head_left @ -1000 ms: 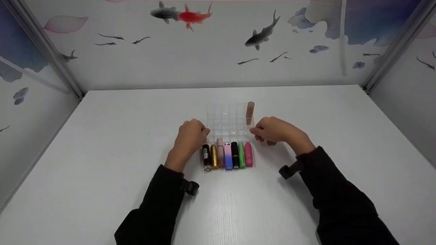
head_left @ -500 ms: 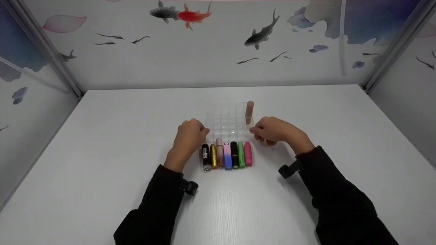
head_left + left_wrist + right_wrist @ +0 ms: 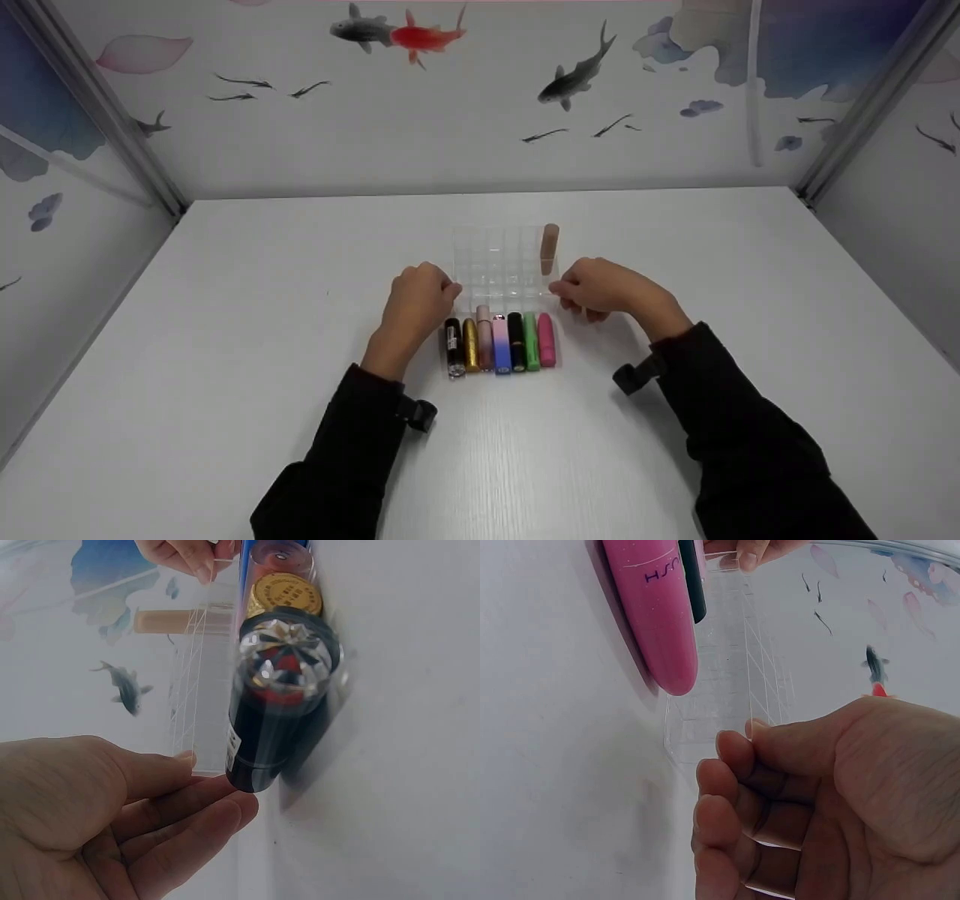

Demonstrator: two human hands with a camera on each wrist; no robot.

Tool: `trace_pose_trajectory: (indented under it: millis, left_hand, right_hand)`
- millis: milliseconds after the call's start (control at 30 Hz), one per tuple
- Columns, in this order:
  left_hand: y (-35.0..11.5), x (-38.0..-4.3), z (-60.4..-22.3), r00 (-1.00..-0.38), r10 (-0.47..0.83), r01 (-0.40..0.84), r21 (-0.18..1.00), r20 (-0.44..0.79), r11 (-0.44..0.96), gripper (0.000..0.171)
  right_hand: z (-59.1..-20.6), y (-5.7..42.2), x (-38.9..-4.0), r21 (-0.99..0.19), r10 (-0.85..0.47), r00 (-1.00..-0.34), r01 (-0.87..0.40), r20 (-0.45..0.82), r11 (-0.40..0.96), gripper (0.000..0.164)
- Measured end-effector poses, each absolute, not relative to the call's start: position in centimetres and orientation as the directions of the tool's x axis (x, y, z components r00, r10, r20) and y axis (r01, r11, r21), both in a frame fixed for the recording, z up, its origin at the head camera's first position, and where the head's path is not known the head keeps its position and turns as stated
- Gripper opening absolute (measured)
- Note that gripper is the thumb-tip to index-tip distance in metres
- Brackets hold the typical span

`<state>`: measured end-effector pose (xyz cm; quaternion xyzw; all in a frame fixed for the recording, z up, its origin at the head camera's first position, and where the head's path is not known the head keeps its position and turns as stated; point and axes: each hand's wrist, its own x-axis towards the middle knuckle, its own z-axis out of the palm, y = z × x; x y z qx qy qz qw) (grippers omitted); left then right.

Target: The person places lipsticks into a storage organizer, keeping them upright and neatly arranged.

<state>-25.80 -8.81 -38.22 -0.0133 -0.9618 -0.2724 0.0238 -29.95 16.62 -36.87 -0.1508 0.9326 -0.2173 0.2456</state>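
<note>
A clear lipstick organizer (image 3: 495, 274) with many compartments stands mid-table, a tan tube (image 3: 550, 249) upright in its back right compartment. My left hand (image 3: 421, 296) pinches its left front edge between thumb and fingers. At the right front corner, my right hand (image 3: 613, 286) grips the clear edge with thumb and index finger, the others curled below. In front lies a row of lipstick tubes: black with a faceted clear end (image 3: 279, 701), gold (image 3: 471, 345), pale pink (image 3: 484, 339), pink-blue (image 3: 502, 346), black (image 3: 517, 342), green (image 3: 532, 342) and bright pink (image 3: 656, 622).
The white tabletop (image 3: 255, 300) extends around both arms. A back wall (image 3: 450, 135) printed with fish rises behind it, with side panels and metal corner posts at left and right. Each sleeve carries a small black wrist camera (image 3: 636, 375).
</note>
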Motion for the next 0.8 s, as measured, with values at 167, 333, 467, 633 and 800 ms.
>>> trace_pose_trajectory:
  millis: [167, 333, 467, 633, 800]
  left_hand:
    - [-9.0, -25.5, -37.9, -0.999, 0.017, 0.037, 0.532, 0.043, 0.846, 0.026]
    - [-9.2, -25.0, -37.1, -0.999, 0.025, 0.044, 0.500, 0.045, 0.865, 0.033]
    - [-9.4, -24.6, -36.6, -0.999, 0.029, 0.035, 0.458, 0.021, 0.888, 0.040]
    - [-9.6, -24.2, -36.4, -0.997, 0.009, -0.026, 0.417, -0.080, 0.909, 0.048]
    - [-9.7, -24.0, -36.2, -0.968, 0.011, -0.088, 0.379, -0.250, 0.921, 0.055]
  right_hand:
    - [-36.8, 16.5, -29.9, -0.474, -0.382, -0.835, -0.171, -0.396, 0.864, 0.039]
    - [-36.8, 16.5, -29.9, -0.466, -0.374, -0.838, -0.167, -0.397, 0.869, 0.037]
    - [-36.8, 16.5, -29.8, -0.461, -0.370, -0.844, -0.170, -0.389, 0.871, 0.038]
    - [-36.7, 16.4, -29.7, -0.461, -0.368, -0.844, -0.166, -0.391, 0.872, 0.038]
    - [-36.8, 16.4, -29.8, -0.457, -0.365, -0.845, -0.166, -0.391, 0.874, 0.038]
